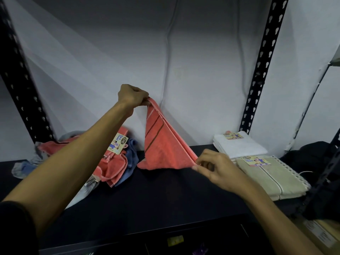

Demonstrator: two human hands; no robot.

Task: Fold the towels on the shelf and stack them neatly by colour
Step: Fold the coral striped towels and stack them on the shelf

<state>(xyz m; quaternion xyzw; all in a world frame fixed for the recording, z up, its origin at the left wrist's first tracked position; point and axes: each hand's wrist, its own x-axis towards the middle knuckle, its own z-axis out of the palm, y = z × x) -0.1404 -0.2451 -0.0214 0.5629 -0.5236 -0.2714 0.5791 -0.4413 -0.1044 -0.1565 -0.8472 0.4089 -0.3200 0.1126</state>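
Mid-fold: the left hand (pixel 132 95) pinches a coral towel (pixel 164 146) corner high; the right hand (pixel 217 167) pinches the low corner above the dark shelf (pixel 165 196); next, likely lay it flat and halve it.

Nubby terry-cloth coral towel (pixel 165 150) above a matt dark shelf (pixel 165 196); perforated metal uprights (pixel 261 67).

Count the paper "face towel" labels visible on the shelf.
3. One label lies on the unfolded pile at left, one label on the folded white towels, one label on the folded beige towels. Others may be hidden in folds.
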